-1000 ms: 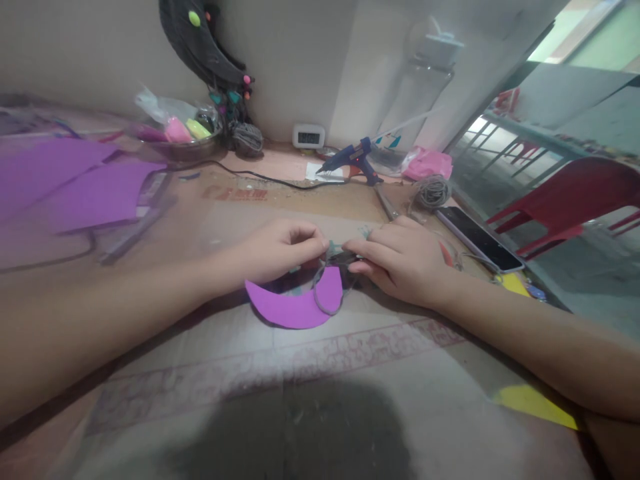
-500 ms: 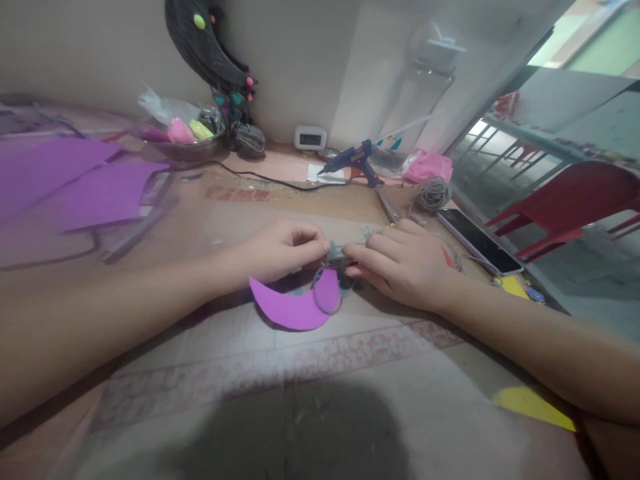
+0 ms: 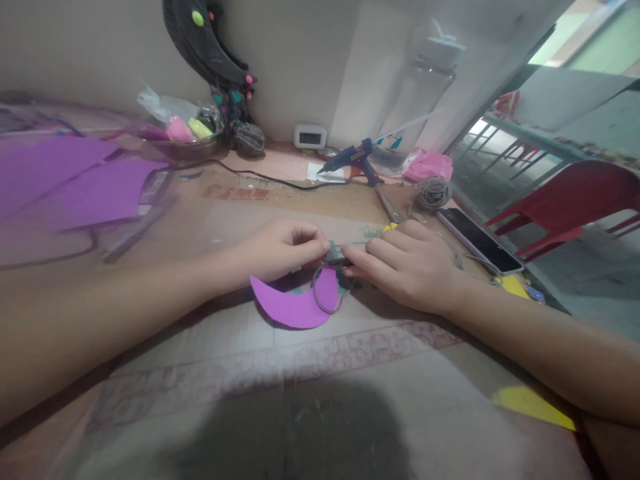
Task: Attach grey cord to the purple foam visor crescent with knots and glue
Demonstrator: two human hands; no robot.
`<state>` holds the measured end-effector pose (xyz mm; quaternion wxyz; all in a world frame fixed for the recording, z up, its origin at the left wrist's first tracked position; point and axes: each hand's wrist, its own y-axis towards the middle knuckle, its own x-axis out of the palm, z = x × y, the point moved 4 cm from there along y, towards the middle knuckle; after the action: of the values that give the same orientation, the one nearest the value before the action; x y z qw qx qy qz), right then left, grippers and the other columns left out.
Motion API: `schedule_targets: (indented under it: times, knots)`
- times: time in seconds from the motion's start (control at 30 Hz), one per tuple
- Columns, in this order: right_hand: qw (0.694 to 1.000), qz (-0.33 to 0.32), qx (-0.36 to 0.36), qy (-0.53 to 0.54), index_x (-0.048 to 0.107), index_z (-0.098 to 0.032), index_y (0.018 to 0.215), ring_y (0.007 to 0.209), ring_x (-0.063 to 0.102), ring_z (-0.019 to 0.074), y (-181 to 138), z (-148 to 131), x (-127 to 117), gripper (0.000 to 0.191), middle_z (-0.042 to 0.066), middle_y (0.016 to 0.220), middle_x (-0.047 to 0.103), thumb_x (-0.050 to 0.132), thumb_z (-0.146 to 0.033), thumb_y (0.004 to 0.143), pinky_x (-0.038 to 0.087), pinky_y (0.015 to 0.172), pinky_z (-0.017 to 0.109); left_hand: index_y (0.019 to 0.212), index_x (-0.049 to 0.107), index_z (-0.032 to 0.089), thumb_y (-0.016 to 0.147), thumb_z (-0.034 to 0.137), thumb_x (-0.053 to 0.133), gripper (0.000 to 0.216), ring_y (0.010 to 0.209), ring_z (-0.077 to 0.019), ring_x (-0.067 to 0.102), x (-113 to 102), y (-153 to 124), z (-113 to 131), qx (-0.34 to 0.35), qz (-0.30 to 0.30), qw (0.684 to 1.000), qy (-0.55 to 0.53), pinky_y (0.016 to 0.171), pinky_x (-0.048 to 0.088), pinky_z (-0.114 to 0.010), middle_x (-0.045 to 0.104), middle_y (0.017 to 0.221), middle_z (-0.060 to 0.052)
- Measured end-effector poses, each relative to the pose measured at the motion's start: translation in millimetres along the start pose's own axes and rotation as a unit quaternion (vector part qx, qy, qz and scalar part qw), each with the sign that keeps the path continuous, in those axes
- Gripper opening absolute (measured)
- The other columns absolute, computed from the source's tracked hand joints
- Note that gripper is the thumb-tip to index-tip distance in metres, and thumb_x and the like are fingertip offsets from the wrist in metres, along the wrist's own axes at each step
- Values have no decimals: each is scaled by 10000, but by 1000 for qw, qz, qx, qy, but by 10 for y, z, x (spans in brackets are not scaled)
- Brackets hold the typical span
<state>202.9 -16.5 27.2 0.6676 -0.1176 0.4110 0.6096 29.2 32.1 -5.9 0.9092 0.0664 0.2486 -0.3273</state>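
A purple paper crescent lies in front of me, its right tip up between my hands. Grey yarn hangs in a loop over that tip. My left hand pinches the yarn between thumb and forefinger near the tip. Just to its right, my right hand has its thumb and fingers closed on the yarn as well. How the yarn runs between the fingertips is too small to make out. Scissors with yellow handles lie just beyond my right hand, which partly hides them.
A blue glue gun stands at the back by a white digital clock. A yarn ball and a phone lie at right. Purple sheets and a bowl are at left. A dark crescent hangs on the wall.
My right hand has shifted very slightly to the right, uncovering more of the yellow scissor handles. My left hand and the purple crescent stay nearly as they were.
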Motion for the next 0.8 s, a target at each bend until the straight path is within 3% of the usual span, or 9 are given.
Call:
schedule_targets:
  times: [0.33, 0.6, 0.8]
  knots:
    - [1000, 3, 9, 22, 642, -168, 975, 597, 424, 131, 4, -4, 13, 250, -17, 633, 567, 494, -369, 959, 218, 596, 318, 727, 569, 181, 884, 364, 448, 270, 593, -125, 543, 0, 5, -7, -4, 1, 1000, 10, 518, 389, -225, 600, 677, -17]
    - [970, -23, 163, 179, 641, -159, 1040, 665, 542, 148, -37, 125, 145, 455, 37, 719, 644, 322, -479, 994, 294, 643, 291, 740, 572, 186, 892, 392, 447, 285, 555, -106, 541, 2, -17, -8, -13, 8, 1000, -3, 518, 389, -212, 594, 653, 2]
    - [978, 11, 135, 158, 672, -153, 968, 618, 514, 137, -21, 112, 131, 463, 24, 653, 611, 330, -463, 996, 278, 630, 290, 721, 571, 185, 900, 398, 449, 303, 562, -103, 535, 1, -10, 0, -10, 7, 1000, -5, 522, 383, -208, 592, 657, 4]
